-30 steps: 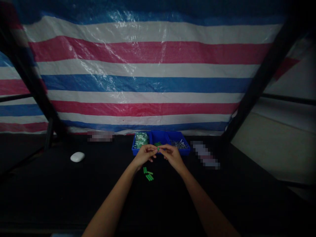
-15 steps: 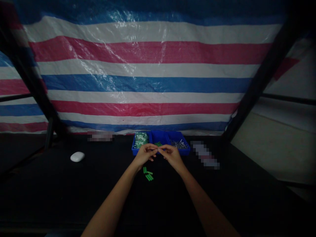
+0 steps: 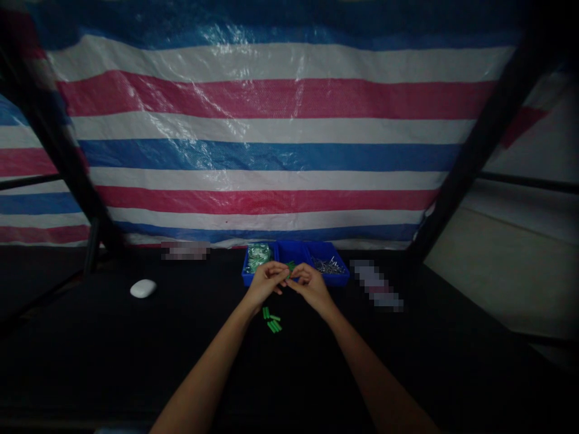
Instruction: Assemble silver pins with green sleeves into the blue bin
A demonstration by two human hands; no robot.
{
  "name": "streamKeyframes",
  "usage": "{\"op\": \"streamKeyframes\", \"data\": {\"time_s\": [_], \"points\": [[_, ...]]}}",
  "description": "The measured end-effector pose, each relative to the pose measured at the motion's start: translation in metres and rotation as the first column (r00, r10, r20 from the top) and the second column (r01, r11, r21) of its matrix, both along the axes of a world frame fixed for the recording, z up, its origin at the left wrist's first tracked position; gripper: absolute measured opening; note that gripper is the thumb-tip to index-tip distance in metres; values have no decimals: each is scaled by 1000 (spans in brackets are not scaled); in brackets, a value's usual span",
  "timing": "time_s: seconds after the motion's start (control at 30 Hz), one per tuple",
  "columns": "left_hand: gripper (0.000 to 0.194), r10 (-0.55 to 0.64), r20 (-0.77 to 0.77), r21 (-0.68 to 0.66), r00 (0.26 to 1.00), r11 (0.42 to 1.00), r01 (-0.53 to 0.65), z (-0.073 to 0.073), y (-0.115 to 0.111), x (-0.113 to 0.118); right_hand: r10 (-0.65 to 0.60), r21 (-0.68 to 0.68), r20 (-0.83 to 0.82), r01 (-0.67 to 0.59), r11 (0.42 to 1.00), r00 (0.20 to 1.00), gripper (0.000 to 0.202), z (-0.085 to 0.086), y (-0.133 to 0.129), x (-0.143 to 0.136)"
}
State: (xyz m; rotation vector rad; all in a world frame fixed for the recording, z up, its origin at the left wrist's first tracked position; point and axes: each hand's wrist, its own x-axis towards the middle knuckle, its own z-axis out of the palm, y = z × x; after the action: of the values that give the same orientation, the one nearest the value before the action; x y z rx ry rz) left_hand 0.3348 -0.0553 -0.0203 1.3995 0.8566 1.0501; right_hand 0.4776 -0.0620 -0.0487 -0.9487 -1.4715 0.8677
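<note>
Both of my bare hands meet at the front edge of a blue plastic three-compartment tray [image 3: 335,280]: my left hand [image 3: 261,286] pinches a small green piece [image 3: 287,274] between thumb and fingers, while my right hand [image 3: 315,292] curls its fingertips in beside it, gripping or merely touching, I cannot tell. Behind, the tray holds a shiny clear bag of green contents [image 3: 258,255] on the left and thin silver metal pins [image 3: 329,265] on the right. Short bright-green rods [image 3: 274,326] lie near my left wrist on the black tabletop [image 3: 190,337]
</note>
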Motion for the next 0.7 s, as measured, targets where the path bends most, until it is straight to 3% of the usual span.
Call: {"op": "streamKeyframes", "data": {"time_s": [0.2,0.37,0.57,0.7], "points": [[32,31,-15,9,999,999,-31,4,-3,1,-32,11,-25,32,999,999,21,4,0,1],[30,13,-25,38,1000,999,-12,7,-4,0,31,-126,-111,-45,991,993,24,6,-2,5],[29,-2,-61,141,998,990,11,1,-1,-1,-14,-144,-132,-5,990,991,31,5,-2,6],[25,1,-85,216,996,976,17,-3,0,2,24,-149,-88,-37,988,996,32,6,-3,4]]}}
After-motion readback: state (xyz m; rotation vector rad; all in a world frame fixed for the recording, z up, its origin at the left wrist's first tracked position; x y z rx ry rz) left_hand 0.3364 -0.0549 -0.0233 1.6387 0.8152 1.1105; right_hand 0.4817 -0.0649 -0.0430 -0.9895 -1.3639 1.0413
